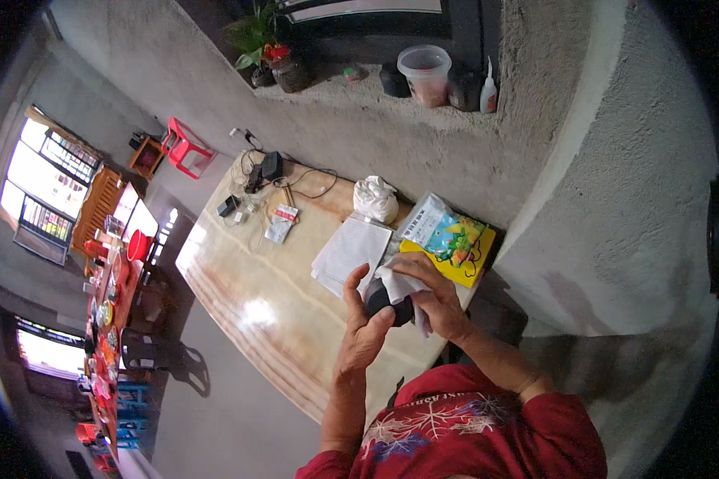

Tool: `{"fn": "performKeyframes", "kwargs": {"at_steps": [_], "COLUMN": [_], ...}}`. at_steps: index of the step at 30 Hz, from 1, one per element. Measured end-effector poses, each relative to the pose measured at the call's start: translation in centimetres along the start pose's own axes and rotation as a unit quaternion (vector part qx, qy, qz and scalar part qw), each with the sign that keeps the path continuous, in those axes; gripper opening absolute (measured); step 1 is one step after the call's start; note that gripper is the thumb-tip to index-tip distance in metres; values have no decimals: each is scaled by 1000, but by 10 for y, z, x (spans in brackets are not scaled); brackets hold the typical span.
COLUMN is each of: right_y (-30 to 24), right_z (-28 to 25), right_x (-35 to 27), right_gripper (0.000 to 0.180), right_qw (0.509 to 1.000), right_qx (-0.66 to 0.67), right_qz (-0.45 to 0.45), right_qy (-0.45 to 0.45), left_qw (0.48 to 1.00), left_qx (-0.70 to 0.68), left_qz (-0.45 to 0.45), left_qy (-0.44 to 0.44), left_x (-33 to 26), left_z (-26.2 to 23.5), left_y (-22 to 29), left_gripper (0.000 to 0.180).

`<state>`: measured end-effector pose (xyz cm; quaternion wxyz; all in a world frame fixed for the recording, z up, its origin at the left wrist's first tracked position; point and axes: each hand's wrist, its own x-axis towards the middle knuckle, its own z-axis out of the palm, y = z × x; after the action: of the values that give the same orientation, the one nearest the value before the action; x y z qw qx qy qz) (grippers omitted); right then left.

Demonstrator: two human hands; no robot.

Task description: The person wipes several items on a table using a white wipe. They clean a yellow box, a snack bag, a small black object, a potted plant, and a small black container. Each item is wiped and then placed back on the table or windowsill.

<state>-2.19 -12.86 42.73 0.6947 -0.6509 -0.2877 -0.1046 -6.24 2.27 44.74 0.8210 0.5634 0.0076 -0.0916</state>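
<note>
Above the near end of a marble-patterned table (248, 263), my left hand (361, 331) grips a dark, rounded object (380, 300) between thumb and fingers. Its exact kind does not show, since my fingers and a cloth hide much of it. My right hand (443, 307) holds a thin white cloth or tissue (399, 284) against the top and right side of that object. One end of the white piece hangs below my right fingers. Just beyond my hands lie white paper sheets (350, 254), partly covered by my left fingers.
A colourful plastic packet (447, 233) rests on a yellow item (473, 267) at the right. A white bag (375, 198), a small sachet (281, 223) and black adapters with cables (272, 166) lie farther back. Potted plants and a clear tub (425, 76) stand on the sill.
</note>
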Motion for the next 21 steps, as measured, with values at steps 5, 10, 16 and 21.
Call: {"fn": "performKeyframes", "kwargs": {"at_steps": [5, 10, 16, 21], "right_y": [-2, -29, -4, 36], "right_z": [-18, -16, -7, -4], "right_x": [19, 33, 29, 15], "right_gripper": [31, 26, 15, 17], "right_qw": [985, 965, 973, 938], "right_qx": [84, -83, 73, 188], "right_qz": [46, -136, 174, 289], "right_qy": [-141, -206, -130, -19], "left_qw": [998, 996, 996, 996], "left_qx": [54, 67, 55, 74], "left_qz": [16, 51, 75, 41], "left_qy": [-12, -12, -15, 19], "left_x": [2, 3, 0, -1], "left_z": [1, -3, -3, -2], "left_y": [-2, -3, -8, -16], "left_gripper": [93, 90, 86, 92]}}
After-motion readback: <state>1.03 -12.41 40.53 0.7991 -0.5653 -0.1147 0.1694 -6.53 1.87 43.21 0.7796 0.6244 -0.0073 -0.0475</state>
